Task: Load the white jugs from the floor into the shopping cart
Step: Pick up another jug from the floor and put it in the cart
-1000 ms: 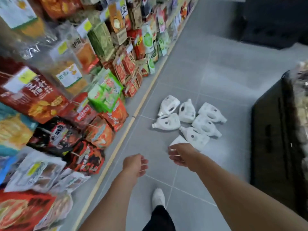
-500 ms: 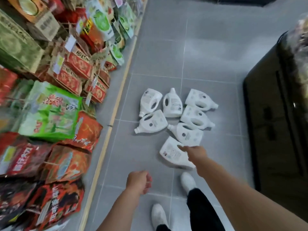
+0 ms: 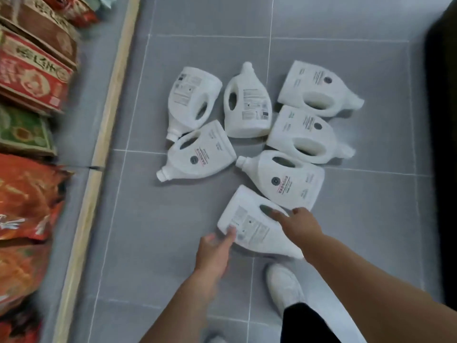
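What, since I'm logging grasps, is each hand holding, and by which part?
Nothing is clearly held. The right hand rests at the handle of the nearest jug; a closed hold cannot be told. The left hand touches its bottom corner with straight fingers.

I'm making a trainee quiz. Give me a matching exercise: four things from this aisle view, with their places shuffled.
1 right hand
2 left hand
3 white shoe
4 red cardboard carton

A at the picture's far left
B at the handle hole of the nearest white plastic jug
C on grey tile beside that jug
D at that jug's bottom corner

Pairs: 1-B, 2-D, 3-C, 4-A
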`<state>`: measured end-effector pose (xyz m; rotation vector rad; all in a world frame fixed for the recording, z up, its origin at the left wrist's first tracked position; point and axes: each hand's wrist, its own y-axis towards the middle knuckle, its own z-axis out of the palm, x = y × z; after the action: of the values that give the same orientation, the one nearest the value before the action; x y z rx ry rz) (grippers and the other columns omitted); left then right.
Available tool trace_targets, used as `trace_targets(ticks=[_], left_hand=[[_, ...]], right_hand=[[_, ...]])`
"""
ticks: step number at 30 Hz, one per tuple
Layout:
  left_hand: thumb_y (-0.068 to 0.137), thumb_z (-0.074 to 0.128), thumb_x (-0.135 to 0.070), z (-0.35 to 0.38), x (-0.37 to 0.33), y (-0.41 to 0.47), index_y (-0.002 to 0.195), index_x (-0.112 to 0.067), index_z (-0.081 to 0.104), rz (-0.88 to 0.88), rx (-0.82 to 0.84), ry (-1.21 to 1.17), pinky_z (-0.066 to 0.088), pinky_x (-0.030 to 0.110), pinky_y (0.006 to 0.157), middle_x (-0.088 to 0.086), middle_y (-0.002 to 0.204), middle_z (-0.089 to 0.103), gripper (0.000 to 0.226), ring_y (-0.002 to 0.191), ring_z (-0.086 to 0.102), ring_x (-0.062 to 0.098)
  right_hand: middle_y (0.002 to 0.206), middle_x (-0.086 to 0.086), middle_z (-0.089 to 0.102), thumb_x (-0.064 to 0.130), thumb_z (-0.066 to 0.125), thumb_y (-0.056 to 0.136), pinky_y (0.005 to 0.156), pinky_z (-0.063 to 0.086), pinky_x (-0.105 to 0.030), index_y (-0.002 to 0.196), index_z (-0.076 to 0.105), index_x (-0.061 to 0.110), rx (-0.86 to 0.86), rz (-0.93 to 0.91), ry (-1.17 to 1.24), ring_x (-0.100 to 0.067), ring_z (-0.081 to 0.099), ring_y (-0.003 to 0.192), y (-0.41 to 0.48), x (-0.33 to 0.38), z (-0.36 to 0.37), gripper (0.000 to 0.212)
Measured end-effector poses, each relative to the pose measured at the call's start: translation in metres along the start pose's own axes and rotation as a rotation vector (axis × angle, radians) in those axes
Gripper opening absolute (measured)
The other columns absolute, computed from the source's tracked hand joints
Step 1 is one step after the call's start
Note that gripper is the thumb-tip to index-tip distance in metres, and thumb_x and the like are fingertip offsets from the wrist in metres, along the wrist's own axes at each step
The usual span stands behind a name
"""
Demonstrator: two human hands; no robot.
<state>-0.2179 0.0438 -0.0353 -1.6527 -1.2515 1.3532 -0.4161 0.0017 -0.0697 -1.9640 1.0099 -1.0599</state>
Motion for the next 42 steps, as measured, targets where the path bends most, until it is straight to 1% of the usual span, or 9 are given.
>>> trace_targets(ticks=[3,7,12,17,20,24,29,38,42], left_hand=[[0.083,0.083,-0.059,0.026,0.031,0.072,0.121,-0.021,0.064,-0.038,-0.014,0.011,0.058,0.050,0.104,-0.001,0.110,0.074,0.057,0.103,0.069,0.022],[0.067,0.091,-0.066,0.051,0.072,0.139,0.130,-0.015,0.058,-0.140,-0.072,-0.034,0.056,0.050,0.106,0.011,0.124,0.073,0.088,0.121,0.068,0.035],[0.074,0.093,-0.041,0.074,0.102,0.191,0.120,-0.026,0.075,-0.101,0.116,-0.279,0.054,0.040,0.086,-0.006,0.105,0.085,0.051,0.104,0.078,0.025],[0.071,0.088,-0.020,0.087,0.108,0.215,0.128,-0.019,0.073,-0.067,0.179,-0.539,0.057,0.078,0.086,0.015,0.120,0.081,0.059,0.110,0.078,0.042],[0.073,0.086,-0.019,0.087,0.108,0.216,0.124,-0.017,0.074,-0.104,0.195,-0.569,0.056,0.080,0.083,0.017,0.118,0.081,0.053,0.106,0.079,0.043],[0.066,0.090,-0.019,0.078,0.100,0.203,0.120,-0.017,0.073,-0.122,0.197,-0.557,0.055,0.082,0.080,0.017,0.113,0.083,0.056,0.102,0.080,0.043],[0.068,0.090,-0.017,0.053,0.092,0.167,0.122,-0.019,0.068,-0.114,0.203,-0.544,0.060,0.074,0.083,0.014,0.113,0.083,0.059,0.098,0.082,0.038],[0.070,0.094,-0.012,-0.048,0.030,0.006,0.133,-0.017,0.060,-0.094,0.199,-0.584,0.056,0.078,0.086,0.015,0.117,0.082,0.072,0.107,0.079,0.042],[0.067,0.096,-0.019,-0.102,0.001,-0.087,0.130,-0.025,0.062,-0.078,0.156,-0.629,0.062,0.069,0.081,0.010,0.116,0.083,0.073,0.108,0.078,0.042]], right_hand=[[0.133,-0.015,0.070,0.043,0.073,0.100,0.095,0.050,-0.038,0.139,0.062,0.003,0.000,-0.004,-0.059,-0.038,0.066,0.123,0.055,-0.030,0.023,0.057],[0.118,-0.007,0.066,0.037,0.074,0.101,0.095,0.049,-0.039,0.139,0.064,0.010,-0.008,-0.007,-0.101,-0.037,0.066,0.123,0.105,-0.064,0.047,0.048],[0.127,-0.008,0.072,0.040,0.071,0.102,0.097,0.051,-0.040,0.142,0.064,0.018,0.024,-0.017,-0.107,-0.033,0.067,0.117,0.152,-0.092,0.061,0.046],[0.118,0.000,0.074,0.038,0.078,0.097,0.101,0.056,-0.044,0.129,0.069,0.028,0.057,-0.030,-0.104,-0.026,0.070,0.109,0.172,-0.104,0.062,0.035],[0.115,-0.001,0.074,0.027,0.080,0.096,0.092,0.057,-0.040,0.127,0.069,0.026,0.081,0.004,-0.014,-0.023,0.071,0.102,0.176,-0.107,0.064,0.033],[0.106,-0.006,0.074,0.013,0.070,0.102,0.074,0.055,-0.033,0.126,0.070,0.019,0.097,0.056,-0.005,-0.023,0.071,0.092,0.170,-0.106,0.066,0.025],[0.105,-0.015,0.072,0.007,0.061,0.102,0.084,0.057,-0.042,0.110,0.066,0.020,0.090,0.027,-0.092,-0.031,0.067,0.093,0.135,-0.092,0.062,0.015],[0.102,-0.014,0.071,0.011,0.061,0.103,0.072,0.049,-0.035,0.112,0.066,0.021,0.180,-0.067,-0.122,-0.028,0.063,0.084,-0.034,-0.006,0.016,0.014],[0.100,-0.017,0.070,0.007,0.061,0.103,0.069,0.049,-0.036,0.114,0.065,0.019,0.216,-0.164,-0.161,-0.025,0.061,0.080,-0.124,0.048,-0.009,0.017]])
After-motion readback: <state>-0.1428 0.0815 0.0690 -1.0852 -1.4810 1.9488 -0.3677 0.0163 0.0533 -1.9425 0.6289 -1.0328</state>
